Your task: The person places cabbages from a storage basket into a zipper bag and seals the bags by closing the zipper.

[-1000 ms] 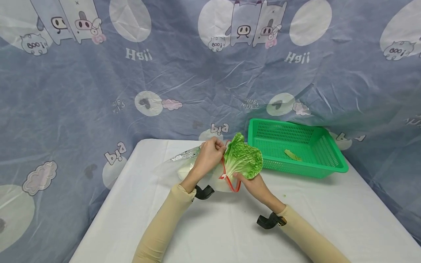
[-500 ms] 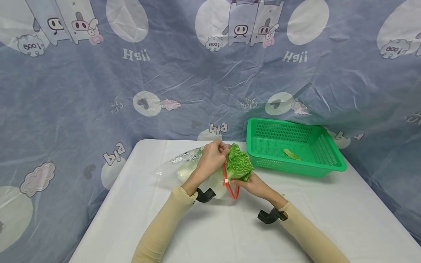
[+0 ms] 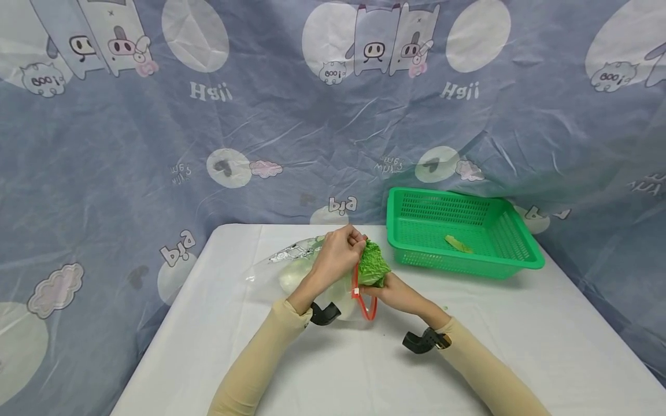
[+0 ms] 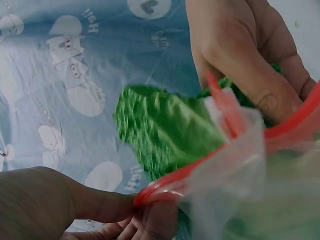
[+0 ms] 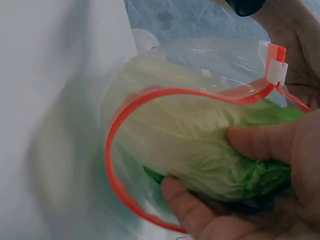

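A clear zip bag [image 3: 291,271] with a red zip rim [image 3: 364,300] lies on the white table [image 3: 520,346]. A green cabbage leaf [image 3: 373,267] sticks partly out of its mouth. My left hand [image 3: 340,251] pinches the upper edge of the red rim [image 4: 165,187] and holds the mouth apart. My right hand [image 3: 392,292] grips the leaf [image 5: 220,165] from below, its pale stalk end inside the bag [image 5: 210,65]. A white slider tab [image 5: 275,67] sits on the rim. The leaf's green tip [image 4: 160,127] shows in the left wrist view.
A green plastic basket [image 3: 525,263] stands at the back right of the table with a small leaf scrap [image 3: 458,244] in it. A printed blue cloth [image 3: 156,144] hangs behind and beside the table. Tiny green crumbs lie near the right arm.
The leaf has gone deeper into the bag: much less green shows outside the red rim. My right hand has moved left and up toward the bag mouth. The left hand keeps its pinch.
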`<state>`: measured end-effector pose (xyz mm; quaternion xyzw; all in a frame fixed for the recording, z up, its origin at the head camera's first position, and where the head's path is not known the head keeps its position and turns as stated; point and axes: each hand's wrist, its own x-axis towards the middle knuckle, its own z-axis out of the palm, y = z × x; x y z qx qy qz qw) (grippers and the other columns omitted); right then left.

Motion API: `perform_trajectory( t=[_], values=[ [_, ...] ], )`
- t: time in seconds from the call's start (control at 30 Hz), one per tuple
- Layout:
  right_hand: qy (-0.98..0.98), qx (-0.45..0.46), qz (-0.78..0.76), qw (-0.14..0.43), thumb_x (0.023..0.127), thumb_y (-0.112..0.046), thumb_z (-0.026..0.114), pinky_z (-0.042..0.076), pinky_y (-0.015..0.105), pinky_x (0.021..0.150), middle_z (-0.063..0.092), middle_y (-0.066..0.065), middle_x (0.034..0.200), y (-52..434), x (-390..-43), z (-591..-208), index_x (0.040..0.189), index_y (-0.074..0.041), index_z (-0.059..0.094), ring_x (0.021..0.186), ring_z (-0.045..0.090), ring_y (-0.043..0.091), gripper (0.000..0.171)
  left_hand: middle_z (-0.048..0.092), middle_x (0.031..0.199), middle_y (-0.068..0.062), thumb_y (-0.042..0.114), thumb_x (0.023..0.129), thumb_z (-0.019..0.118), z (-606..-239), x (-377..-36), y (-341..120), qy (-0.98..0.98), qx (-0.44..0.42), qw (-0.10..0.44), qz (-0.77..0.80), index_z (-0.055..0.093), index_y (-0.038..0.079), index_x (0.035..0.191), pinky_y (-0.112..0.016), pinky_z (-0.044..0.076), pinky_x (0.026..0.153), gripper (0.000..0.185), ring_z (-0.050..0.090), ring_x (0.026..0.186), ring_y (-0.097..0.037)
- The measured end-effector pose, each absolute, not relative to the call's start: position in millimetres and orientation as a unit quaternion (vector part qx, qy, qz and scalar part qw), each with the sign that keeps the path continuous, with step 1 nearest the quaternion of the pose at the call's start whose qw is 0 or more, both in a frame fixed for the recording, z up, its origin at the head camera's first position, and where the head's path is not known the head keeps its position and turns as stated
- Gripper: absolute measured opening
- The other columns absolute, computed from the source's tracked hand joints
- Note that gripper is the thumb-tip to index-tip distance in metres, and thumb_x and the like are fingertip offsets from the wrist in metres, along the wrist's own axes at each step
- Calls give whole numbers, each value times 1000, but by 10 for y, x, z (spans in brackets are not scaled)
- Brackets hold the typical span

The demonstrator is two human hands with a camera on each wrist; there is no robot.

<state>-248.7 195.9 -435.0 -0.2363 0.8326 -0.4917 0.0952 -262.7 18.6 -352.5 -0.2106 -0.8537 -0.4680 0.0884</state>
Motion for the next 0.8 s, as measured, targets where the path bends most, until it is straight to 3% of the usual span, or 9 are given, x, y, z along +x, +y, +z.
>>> perform_trajectory(
  t=[0.2, 0.37, 0.47, 0.57, 0.63, 0.8],
  values=[
    [845, -233, -471, 100, 95, -19, 58, 47, 37, 97, 54, 14, 133, 1901, -2490, -4313, 142, -2, 40, 116, 55, 22, 52, 62, 70, 1, 11, 91, 62, -3546, -2607, 227, -855, -229, 86, -457, 63, 9, 82, -19, 42, 53, 10, 52, 57, -7],
    [824, -209, -508, 140, 100, -15, 47, 55, 40, 84, 62, 16, 113, 1884, -2498, -4302, 131, 5, 47, 95, 63, 17, 37, 61, 71, 1, 11, 91, 61, -3566, -2591, 264, -856, -235, 81, -452, 63, 9, 82, -19, 42, 55, 10, 53, 59, -7],
    [817, -175, -529, 149, 100, -17, 46, 56, 38, 73, 64, 9, 89, 1842, -2493, -4282, 112, 5, 56, 78, 62, 13, 27, 61, 71, 1, 11, 92, 61, -3557, -2571, 275, -855, -247, 77, -449, 63, 9, 83, -20, 43, 57, 9, 53, 61, -7],
    [824, -128, -537, 129, 97, -19, 49, 52, 32, 62, 58, 1, 73, 1784, -2496, -4267, 90, -2, 58, 66, 57, 11, 20, 63, 72, 1, 11, 91, 61, -3529, -2545, 284, -851, -262, 77, -448, 64, 10, 84, -21, 44, 59, 8, 55, 62, -8],
    [834, -91, -532, 113, 94, -19, 52, 47, 27, 56, 55, -1, 66, 1744, -2503, -4266, 77, -7, 56, 60, 54, 11, 22, 64, 72, 1, 11, 91, 62, -3515, -2535, 286, -850, -268, 80, -447, 65, 9, 84, -21, 45, 60, 7, 56, 62, -8],
    [856, -69, -502, 102, 91, -18, 57, 42, 24, 53, 53, -3, 60, 1674, -2519, -4313, 65, -11, 51, 56, 49, 10, 27, 66, 72, 2, 11, 89, 64, -3510, -2529, 270, -849, -274, 66, -446, 66, 11, 84, -20, 46, 60, 6, 57, 62, -5]
  ],
)
